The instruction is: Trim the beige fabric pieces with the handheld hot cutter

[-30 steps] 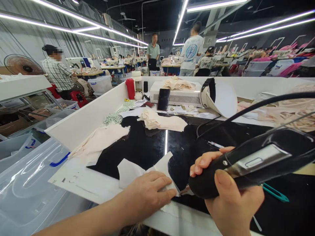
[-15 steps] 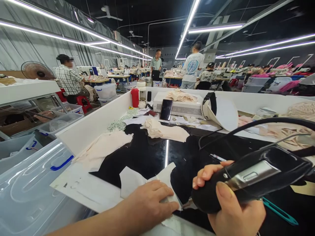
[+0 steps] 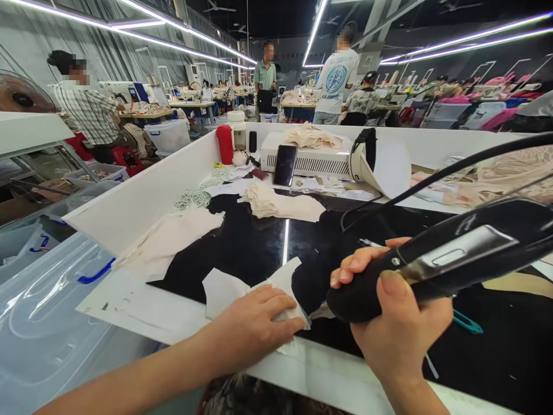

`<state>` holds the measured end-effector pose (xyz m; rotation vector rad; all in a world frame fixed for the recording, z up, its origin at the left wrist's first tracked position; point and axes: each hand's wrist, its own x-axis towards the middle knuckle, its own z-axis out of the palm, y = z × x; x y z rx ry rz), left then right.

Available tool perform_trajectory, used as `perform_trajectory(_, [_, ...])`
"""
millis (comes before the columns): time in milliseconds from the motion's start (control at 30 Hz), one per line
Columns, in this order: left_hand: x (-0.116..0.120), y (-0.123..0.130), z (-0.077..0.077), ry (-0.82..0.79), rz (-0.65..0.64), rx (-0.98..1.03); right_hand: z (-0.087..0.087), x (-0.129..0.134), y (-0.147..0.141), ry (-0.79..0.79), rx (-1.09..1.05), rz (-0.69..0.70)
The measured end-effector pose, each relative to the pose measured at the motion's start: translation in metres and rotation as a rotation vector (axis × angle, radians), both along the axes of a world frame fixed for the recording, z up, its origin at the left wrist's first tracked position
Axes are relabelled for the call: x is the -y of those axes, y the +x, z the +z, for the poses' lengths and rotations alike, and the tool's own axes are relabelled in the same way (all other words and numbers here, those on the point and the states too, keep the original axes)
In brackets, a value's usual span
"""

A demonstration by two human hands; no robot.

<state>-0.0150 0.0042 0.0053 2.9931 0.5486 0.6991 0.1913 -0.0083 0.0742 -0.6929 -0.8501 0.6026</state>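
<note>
My left hand (image 3: 259,323) lies with its fingers stretched over a white cut piece (image 3: 224,290) near the front edge of the black work surface (image 3: 254,248). In my right hand (image 3: 401,323) is a black corded hand tool (image 3: 449,259) with a silver panel; my fingers and thumb wrap round its rounded end. Its far end leaves the view at the right, so its exact kind does not show. A scrap of thin fabric (image 3: 322,311) lies between the white piece and the tool. Under my right hand, a teal tool (image 3: 469,321) shows in part.
Stacked cream fabric pieces (image 3: 283,203) lie mid-table, with more cream fabric (image 3: 177,236) at left. Behind them stand a phone (image 3: 285,165), a white vented box (image 3: 311,155) and a red cup (image 3: 224,144). A black cable (image 3: 415,187) arcs across the right. A clear bin (image 3: 56,311) adjoins the left.
The camera view has tilted down, so most of the table sits higher in the picture. My right hand has turned the tool slightly, its far end rising. My left hand stays on the white piece.
</note>
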Motion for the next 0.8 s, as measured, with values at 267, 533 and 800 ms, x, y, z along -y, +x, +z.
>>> perform_trajectory(267, [0.001, 0.000, 0.000, -0.014, 0.001, 0.030, -0.003, -0.007, -0.003, -0.019, 0.005, -0.002])
perform_trajectory(533, [0.002, 0.000, 0.000, -0.022, 0.019, 0.053, -0.005, -0.007, -0.004, -0.014, 0.037, 0.016])
perform_trajectory(800, [0.002, 0.001, -0.003, -0.023, 0.015, 0.113, -0.003, -0.016, -0.005, -0.020, -0.032, -0.008])
